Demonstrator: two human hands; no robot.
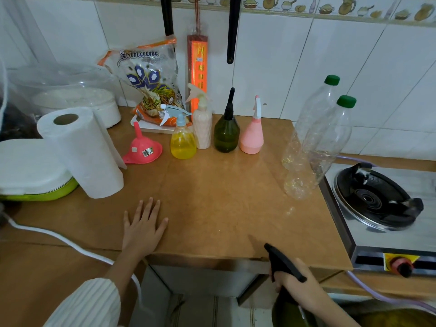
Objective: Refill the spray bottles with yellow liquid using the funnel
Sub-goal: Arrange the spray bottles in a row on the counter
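Several spray bottles stand in a row at the back of the brown counter [212,197]: a yellow one with a blue head [183,140], a cream one [202,128], a dark green one [226,133] and a pink one [252,135]. A pink funnel [144,147] lies wide end down to their left. Two clear plastic bottles with green caps [313,142] stand at the right, a trace of yellow liquid at their bottoms. My left hand [144,225] rests flat on the counter. My right hand [295,282] grips the neck of another dark green spray bottle [285,260] with a black head, below the counter's front edge.
A paper towel roll [80,149] and a white-lidded green container [30,171] sit at the left. A snack bag [151,81] leans on the tiled wall. A gas stove [377,199] adjoins the counter at the right. A white cable [59,239] crosses the lower left.
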